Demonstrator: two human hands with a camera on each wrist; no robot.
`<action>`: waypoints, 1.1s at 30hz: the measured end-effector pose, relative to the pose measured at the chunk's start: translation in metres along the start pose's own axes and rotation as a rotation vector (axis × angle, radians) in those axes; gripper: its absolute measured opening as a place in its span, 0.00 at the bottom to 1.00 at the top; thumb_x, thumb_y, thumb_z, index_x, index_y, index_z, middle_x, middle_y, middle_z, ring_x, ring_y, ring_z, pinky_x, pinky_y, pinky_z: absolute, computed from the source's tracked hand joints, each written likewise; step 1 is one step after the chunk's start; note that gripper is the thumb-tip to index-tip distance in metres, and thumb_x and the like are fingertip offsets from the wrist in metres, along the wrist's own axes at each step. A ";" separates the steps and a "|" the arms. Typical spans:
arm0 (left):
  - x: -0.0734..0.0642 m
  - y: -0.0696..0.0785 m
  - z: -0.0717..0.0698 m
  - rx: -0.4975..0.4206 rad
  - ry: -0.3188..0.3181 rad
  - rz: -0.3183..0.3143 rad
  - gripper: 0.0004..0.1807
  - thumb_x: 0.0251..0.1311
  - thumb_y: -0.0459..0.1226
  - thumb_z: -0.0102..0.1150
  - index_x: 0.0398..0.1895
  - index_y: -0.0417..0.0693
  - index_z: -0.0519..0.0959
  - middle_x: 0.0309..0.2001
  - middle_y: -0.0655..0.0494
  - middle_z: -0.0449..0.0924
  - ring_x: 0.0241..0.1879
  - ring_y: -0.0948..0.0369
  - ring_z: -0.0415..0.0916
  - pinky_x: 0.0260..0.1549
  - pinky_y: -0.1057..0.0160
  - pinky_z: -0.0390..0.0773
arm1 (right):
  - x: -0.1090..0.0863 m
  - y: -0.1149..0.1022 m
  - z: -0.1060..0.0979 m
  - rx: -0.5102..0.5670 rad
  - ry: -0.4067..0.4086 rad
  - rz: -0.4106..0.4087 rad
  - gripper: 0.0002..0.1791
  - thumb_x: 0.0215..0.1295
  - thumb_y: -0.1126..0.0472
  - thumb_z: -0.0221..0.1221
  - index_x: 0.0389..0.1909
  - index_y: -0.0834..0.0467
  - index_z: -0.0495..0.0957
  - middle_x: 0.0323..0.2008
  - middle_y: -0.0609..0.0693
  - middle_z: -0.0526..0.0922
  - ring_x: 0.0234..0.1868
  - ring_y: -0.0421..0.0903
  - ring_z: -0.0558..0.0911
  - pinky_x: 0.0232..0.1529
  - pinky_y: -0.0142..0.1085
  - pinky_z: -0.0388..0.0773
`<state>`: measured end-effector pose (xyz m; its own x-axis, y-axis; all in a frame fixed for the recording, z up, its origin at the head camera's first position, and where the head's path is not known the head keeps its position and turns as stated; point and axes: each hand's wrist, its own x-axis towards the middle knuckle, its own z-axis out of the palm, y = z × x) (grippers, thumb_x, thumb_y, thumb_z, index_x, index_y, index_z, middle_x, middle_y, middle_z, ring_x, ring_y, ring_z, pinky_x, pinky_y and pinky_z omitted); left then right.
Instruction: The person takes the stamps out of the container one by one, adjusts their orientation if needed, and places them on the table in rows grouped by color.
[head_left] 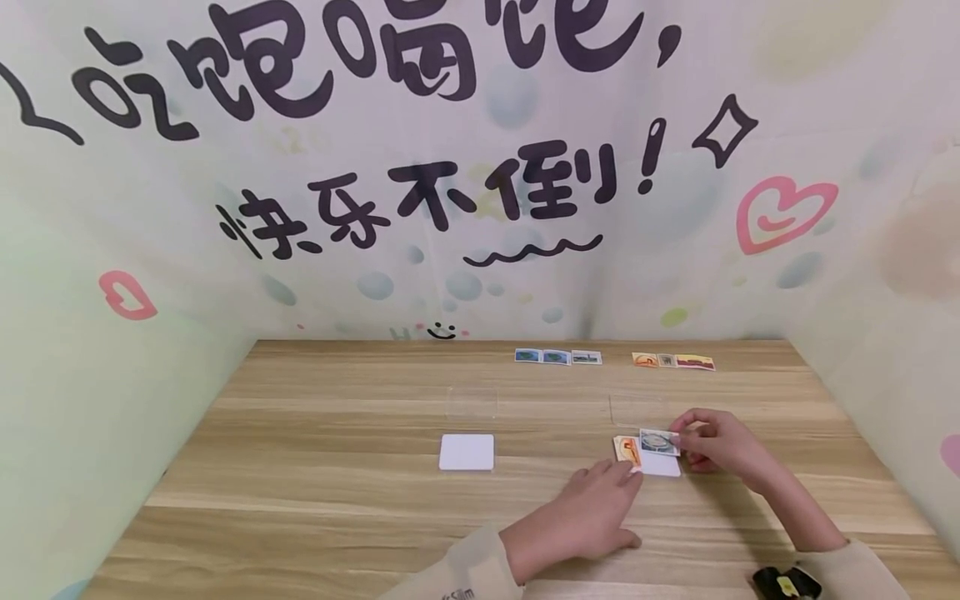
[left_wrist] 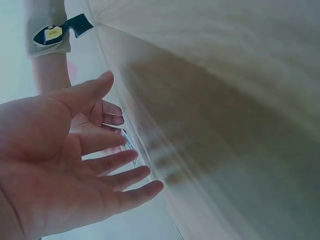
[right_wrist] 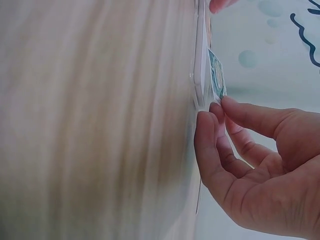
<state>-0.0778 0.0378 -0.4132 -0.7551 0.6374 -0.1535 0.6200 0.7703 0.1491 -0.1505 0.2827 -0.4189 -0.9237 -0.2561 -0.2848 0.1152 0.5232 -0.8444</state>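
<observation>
With thumb and fingers, my right hand (head_left: 718, 448) pinches the right edge of a blue-grey postage stamp (head_left: 657, 442). The stamp lies tilted over a small white card stack (head_left: 663, 467), as the right wrist view also shows its edge lifted (right_wrist: 216, 75). An orange stamp (head_left: 627, 450) lies on the left end of that stack. My left hand (head_left: 592, 510) has its fingertips at the lower edge of the orange stamp; its fingers look extended in the left wrist view. Whether they press on the stamp or the card is hard to tell.
A second white card stack (head_left: 467, 452) lies to the left. Behind the stacks are two clear rectangular pieces (head_left: 472, 402). Near the wall stand two rows of stamps, one blue and grey (head_left: 557, 357), one orange, grey and red-yellow (head_left: 695, 362).
</observation>
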 end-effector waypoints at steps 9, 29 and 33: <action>-0.001 0.000 0.000 -0.008 -0.104 -0.006 0.47 0.65 0.62 0.66 0.82 0.54 0.64 0.82 0.62 0.57 0.79 0.60 0.60 0.70 0.56 0.70 | -0.001 -0.003 0.001 -0.006 0.010 -0.004 0.14 0.76 0.67 0.59 0.52 0.75 0.74 0.28 0.50 0.77 0.31 0.44 0.78 0.33 0.34 0.84; -0.005 -0.002 0.000 -0.042 -0.141 -0.013 0.49 0.63 0.64 0.66 0.82 0.54 0.63 0.83 0.62 0.54 0.80 0.59 0.58 0.72 0.54 0.68 | 0.003 -0.012 0.001 0.004 -0.015 -0.049 0.13 0.77 0.68 0.58 0.52 0.76 0.73 0.25 0.50 0.75 0.29 0.43 0.76 0.31 0.35 0.81; -0.005 -0.002 0.000 -0.058 -0.136 -0.018 0.49 0.63 0.64 0.67 0.82 0.54 0.63 0.83 0.63 0.54 0.79 0.60 0.58 0.72 0.54 0.68 | 0.004 -0.014 0.001 -0.008 -0.022 -0.065 0.12 0.77 0.67 0.58 0.51 0.74 0.74 0.24 0.51 0.74 0.28 0.44 0.75 0.31 0.35 0.78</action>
<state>-0.0754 0.0327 -0.4129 -0.7275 0.6232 -0.2871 0.5906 0.7817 0.2003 -0.1555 0.2730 -0.4085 -0.9208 -0.3080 -0.2393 0.0518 0.5115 -0.8577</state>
